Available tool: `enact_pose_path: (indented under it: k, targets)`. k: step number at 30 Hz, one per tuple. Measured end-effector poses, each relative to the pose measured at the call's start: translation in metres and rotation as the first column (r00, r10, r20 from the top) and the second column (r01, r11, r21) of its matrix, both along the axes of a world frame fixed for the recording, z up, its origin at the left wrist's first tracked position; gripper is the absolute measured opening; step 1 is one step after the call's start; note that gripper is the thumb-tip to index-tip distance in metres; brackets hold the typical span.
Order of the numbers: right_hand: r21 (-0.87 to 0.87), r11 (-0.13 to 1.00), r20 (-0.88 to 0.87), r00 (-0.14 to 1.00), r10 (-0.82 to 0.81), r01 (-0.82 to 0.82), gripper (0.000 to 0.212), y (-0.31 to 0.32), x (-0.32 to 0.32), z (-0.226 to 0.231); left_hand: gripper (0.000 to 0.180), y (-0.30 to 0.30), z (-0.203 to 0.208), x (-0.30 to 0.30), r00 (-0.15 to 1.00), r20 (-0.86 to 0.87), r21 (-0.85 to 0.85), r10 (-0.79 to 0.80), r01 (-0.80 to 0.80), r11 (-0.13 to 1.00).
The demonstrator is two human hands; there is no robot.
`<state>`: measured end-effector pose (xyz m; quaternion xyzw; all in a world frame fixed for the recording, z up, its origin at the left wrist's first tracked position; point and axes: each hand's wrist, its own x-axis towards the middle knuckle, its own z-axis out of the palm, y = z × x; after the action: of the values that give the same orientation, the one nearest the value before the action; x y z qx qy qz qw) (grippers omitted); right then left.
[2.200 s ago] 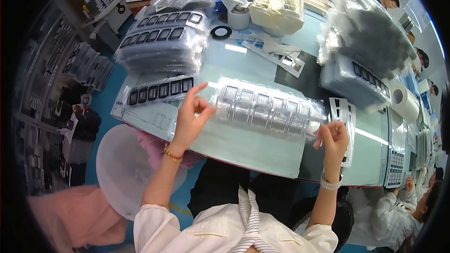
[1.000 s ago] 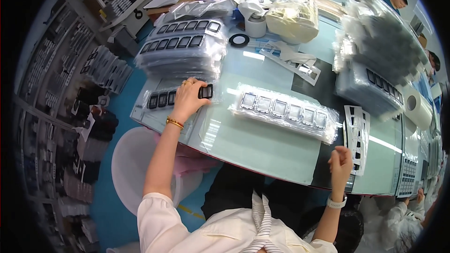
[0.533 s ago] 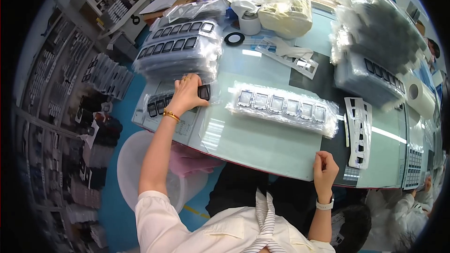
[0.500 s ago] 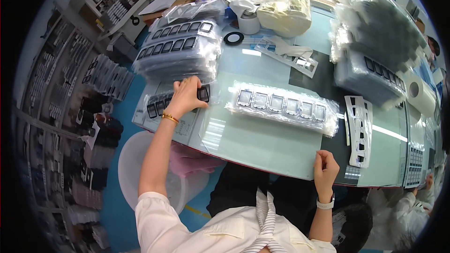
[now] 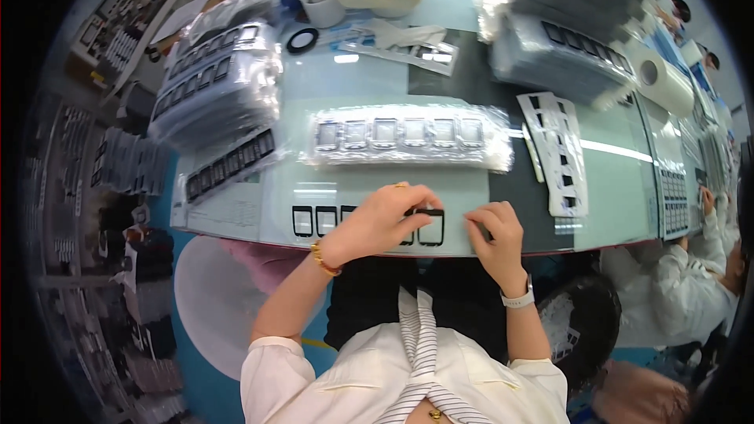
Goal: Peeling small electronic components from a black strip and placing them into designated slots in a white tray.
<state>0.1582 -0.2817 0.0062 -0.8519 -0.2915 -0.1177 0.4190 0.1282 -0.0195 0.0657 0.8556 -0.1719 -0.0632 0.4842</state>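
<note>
My left hand (image 5: 381, 220) grips a strip of black rectangular frames with clear windows (image 5: 430, 229) between thumb and fingers near its right end. The strip lies along the front edge of the glass-topped table, its middle hidden by my hand. To the right of the strip, and apart from it, is my right hand (image 5: 496, 239), with fingers curled and thumb and forefinger tips together. Anything between those tips is too small to make out. Beyond both hands lies a clear plastic-wrapped stack of framed strips (image 5: 400, 135).
Bagged frame stacks (image 5: 216, 82) stand at the left, with another strip of dark frames (image 5: 230, 165) before them. More bagged stacks (image 5: 550, 55) rise at the far right. White cut-out strips (image 5: 556, 153) and a white roll (image 5: 664, 82) lie at the right. A white bin (image 5: 212, 306) stands below the table.
My left hand has come from the left side to the table's front middle, bringing a strip of black frames. The view has shifted, and my right hand is now close to the strip's right end.
</note>
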Motion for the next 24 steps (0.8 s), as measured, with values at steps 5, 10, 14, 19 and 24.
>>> enact_pose_path:
  k: [5,10,14,19,24]
  targets:
    - [-0.057,0.998,-0.013,1.0,-0.014,0.013,0.014,-0.016,-0.013,0.002,0.036,-0.049,-0.051,0.012,0.95,0.293,0.157,0.108,-0.16,0.975]
    - [-0.052,0.998,-0.016,0.999,-0.028,0.027,0.01,-0.025,-0.017,0.004,0.038,-0.07,-0.057,-0.009,0.859,0.475,0.14,0.192,-0.29,0.947]
    - [0.0,0.999,-0.039,0.999,0.033,-0.033,0.012,-0.028,-0.016,0.004,0.029,-0.091,-0.054,-0.028,0.894,0.4,0.024,0.203,-0.231,0.973]
    - [0.023,0.999,-0.042,0.999,0.033,-0.032,0.014,-0.028,-0.016,0.001,0.021,-0.097,-0.061,-0.027,0.892,0.361,-0.066,0.271,-0.265,0.962]
    - [0.028,0.999,-0.032,0.999,0.034,-0.033,0.014,-0.028,-0.017,0.001,0.016,-0.098,-0.057,-0.026,0.897,0.344,-0.074,0.277,-0.269,0.96]
